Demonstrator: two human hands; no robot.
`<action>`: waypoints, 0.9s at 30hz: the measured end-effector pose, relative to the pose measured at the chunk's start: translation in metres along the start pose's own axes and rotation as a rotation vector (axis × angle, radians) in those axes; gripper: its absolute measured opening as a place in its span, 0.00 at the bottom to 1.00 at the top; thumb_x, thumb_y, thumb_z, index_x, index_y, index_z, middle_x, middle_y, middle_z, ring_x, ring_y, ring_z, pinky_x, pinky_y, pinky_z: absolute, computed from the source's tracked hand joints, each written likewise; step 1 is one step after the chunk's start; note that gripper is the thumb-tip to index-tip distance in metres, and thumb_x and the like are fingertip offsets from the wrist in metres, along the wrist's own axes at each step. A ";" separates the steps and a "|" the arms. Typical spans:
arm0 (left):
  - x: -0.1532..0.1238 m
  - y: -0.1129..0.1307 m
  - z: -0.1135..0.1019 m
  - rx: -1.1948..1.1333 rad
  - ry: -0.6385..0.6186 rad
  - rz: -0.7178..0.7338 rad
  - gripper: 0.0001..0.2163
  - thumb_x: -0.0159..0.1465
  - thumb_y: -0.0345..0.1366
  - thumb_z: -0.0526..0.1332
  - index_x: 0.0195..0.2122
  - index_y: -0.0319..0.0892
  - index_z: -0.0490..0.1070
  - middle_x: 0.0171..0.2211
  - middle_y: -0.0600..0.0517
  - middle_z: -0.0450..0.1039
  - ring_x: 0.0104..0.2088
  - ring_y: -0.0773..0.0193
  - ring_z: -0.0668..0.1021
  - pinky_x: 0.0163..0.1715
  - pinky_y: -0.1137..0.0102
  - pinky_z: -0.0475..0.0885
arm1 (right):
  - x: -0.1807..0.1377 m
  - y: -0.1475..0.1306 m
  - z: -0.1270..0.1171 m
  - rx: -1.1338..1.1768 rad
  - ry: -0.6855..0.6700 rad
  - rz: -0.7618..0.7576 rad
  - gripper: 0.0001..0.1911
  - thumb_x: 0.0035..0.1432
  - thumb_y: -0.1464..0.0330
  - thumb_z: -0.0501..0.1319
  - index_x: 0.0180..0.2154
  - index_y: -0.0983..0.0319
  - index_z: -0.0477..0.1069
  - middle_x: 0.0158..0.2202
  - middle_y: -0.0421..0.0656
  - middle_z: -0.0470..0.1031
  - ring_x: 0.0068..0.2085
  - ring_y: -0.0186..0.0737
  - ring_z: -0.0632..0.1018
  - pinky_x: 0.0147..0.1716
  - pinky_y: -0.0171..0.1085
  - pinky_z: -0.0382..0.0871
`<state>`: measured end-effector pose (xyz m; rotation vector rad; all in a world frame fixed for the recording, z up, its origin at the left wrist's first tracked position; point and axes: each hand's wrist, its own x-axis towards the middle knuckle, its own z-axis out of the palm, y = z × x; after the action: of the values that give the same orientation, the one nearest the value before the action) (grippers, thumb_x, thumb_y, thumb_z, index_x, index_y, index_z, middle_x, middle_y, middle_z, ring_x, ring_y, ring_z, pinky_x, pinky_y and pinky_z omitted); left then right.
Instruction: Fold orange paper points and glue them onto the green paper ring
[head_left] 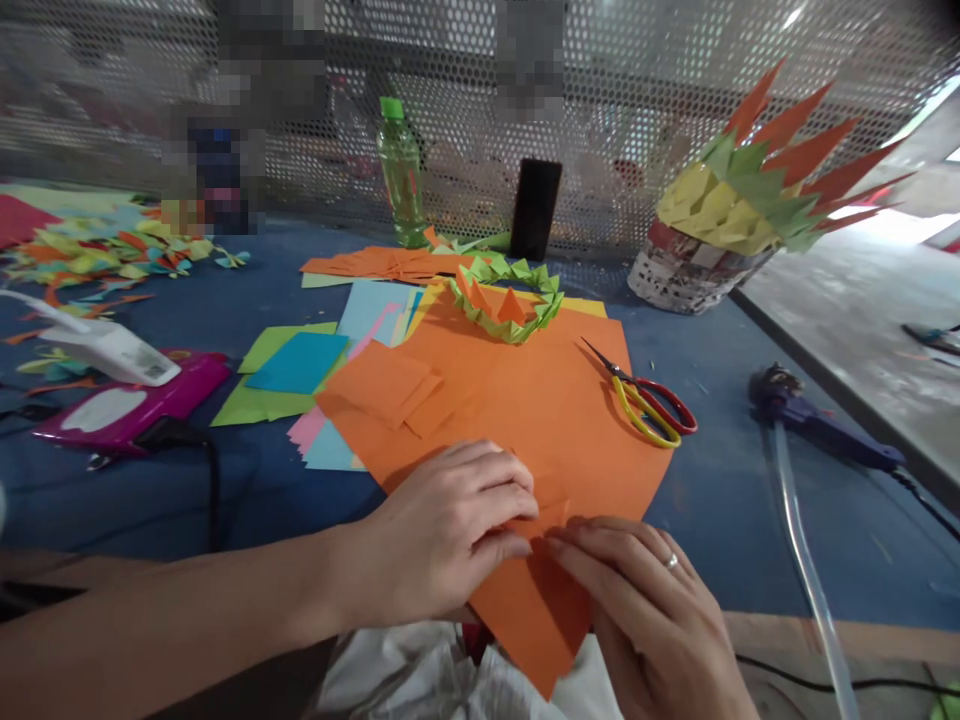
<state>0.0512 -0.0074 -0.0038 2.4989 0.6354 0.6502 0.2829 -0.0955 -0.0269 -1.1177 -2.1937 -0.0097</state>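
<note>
My left hand (457, 530) rests on orange paper with its fingers curled and pressed down. Fingertips of my right hand (652, 600), which wears a ring, come together on a small piece of orange paper (553, 512) between the two hands. That piece lies on large orange sheets (525, 390), one corner of which hangs over the table's front edge. Small orange paper pieces (386, 385) lie beyond my left hand. Scissors (645, 400) with red and yellow handles rest partly on the sheets. Farther back sits a ring of folded green and orange paper (517, 300).
A hot glue gun (817, 420) lies at right, near a folded-paper pineapple top on a basket (712, 220). A pink power strip (135, 405) with cables is at left. Behind stand a green bottle (401, 175) and a phone (536, 208). Folded paper bits (112, 245) are heaped at back left.
</note>
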 end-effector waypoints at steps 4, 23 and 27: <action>-0.002 -0.004 0.003 0.021 0.022 0.060 0.06 0.73 0.29 0.58 0.43 0.40 0.74 0.44 0.49 0.76 0.43 0.60 0.75 0.48 0.65 0.68 | 0.007 0.004 -0.006 -0.060 0.039 0.086 0.18 0.64 0.81 0.55 0.50 0.64 0.75 0.50 0.48 0.76 0.52 0.40 0.73 0.52 0.38 0.69; -0.011 -0.009 0.000 0.066 0.025 0.118 0.06 0.66 0.30 0.61 0.43 0.40 0.74 0.48 0.46 0.77 0.47 0.55 0.77 0.51 0.60 0.71 | 0.036 0.021 -0.005 -0.134 -0.124 0.059 0.09 0.70 0.74 0.55 0.41 0.60 0.74 0.48 0.46 0.79 0.53 0.44 0.75 0.52 0.47 0.72; -0.011 -0.009 -0.002 0.088 0.013 0.099 0.05 0.66 0.28 0.60 0.42 0.40 0.74 0.46 0.46 0.77 0.44 0.56 0.76 0.48 0.61 0.71 | 0.031 0.010 -0.006 -0.068 -0.162 0.113 0.09 0.68 0.77 0.55 0.40 0.60 0.71 0.49 0.46 0.77 0.53 0.43 0.74 0.52 0.46 0.72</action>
<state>0.0393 -0.0059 -0.0107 2.6236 0.5591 0.6883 0.2810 -0.0692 -0.0075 -1.3201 -2.2835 0.0574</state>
